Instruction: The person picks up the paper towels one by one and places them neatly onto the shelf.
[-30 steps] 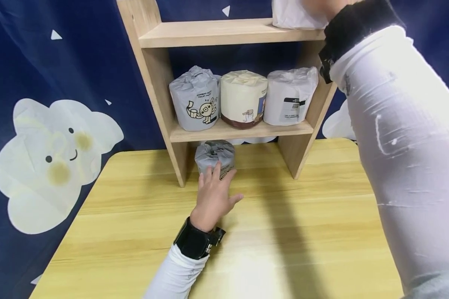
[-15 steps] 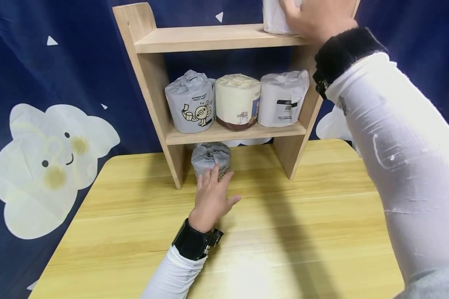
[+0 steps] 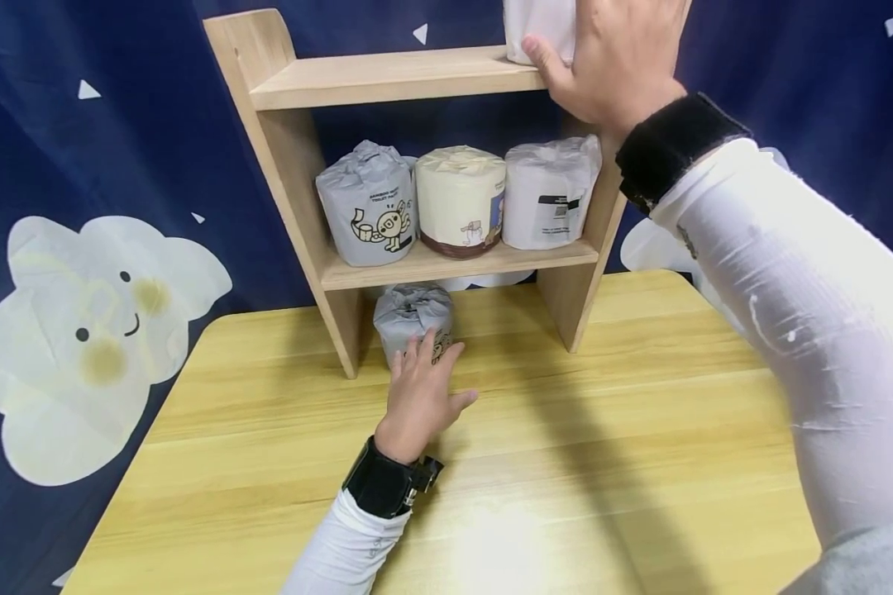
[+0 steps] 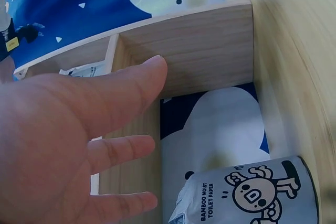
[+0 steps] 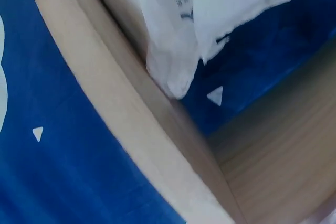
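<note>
Left hand (image 3: 417,405), fingers spread, before the grey roll (image 3: 413,312) on the table (image 3: 268,446); right hand (image 3: 618,66), grip indeterminable, beside the white roll (image 3: 537,25) on the upper shelf (image 3: 387,78), which a sideways knock might topple.

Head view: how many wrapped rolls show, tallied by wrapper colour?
Grey: 2 (left lower-shelf roll, tabletop roll)
Cream: 1 (centre lower-shelf roll)
White: 2 (right lower-shelf roll, upper-shelf roll)
Total: 5; a pale sliver behind the left and centre rolls is too hidden to count.
</note>
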A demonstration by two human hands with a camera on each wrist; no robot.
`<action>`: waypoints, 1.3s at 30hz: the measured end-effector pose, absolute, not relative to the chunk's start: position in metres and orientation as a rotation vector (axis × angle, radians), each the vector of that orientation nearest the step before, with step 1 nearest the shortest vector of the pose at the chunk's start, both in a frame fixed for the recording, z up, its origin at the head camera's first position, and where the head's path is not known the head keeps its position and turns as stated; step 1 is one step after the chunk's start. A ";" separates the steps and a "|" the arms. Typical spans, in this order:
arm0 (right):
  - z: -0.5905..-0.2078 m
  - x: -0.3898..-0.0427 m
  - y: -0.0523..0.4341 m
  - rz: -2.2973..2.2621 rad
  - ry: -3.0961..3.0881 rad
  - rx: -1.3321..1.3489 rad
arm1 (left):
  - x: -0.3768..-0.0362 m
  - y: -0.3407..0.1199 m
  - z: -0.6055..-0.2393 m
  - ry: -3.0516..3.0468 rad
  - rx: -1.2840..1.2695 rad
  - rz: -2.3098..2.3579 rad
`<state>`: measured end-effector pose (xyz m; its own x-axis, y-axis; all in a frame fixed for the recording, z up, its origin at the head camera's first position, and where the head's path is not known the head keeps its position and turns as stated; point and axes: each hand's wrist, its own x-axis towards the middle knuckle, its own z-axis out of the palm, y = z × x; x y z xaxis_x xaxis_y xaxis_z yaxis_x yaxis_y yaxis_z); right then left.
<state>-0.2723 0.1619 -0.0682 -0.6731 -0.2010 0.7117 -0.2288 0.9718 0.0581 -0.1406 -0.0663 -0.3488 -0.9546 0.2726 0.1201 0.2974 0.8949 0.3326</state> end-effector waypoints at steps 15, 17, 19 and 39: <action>-0.107 -0.274 0.161 0.089 -2.065 0.362 | -0.144 -0.073 -0.350 -2.967 -0.462 -0.556; -0.116 -0.276 0.158 0.090 -2.013 0.375 | -0.142 -0.075 -0.351 -2.973 -0.446 -0.549; -0.125 -0.276 0.154 0.094 -2.003 0.391 | -0.139 -0.079 -0.351 -2.993 -0.403 -0.522; -0.192 -0.265 0.142 0.155 -1.848 0.451 | -0.139 -0.075 -0.347 -2.993 -0.402 -0.536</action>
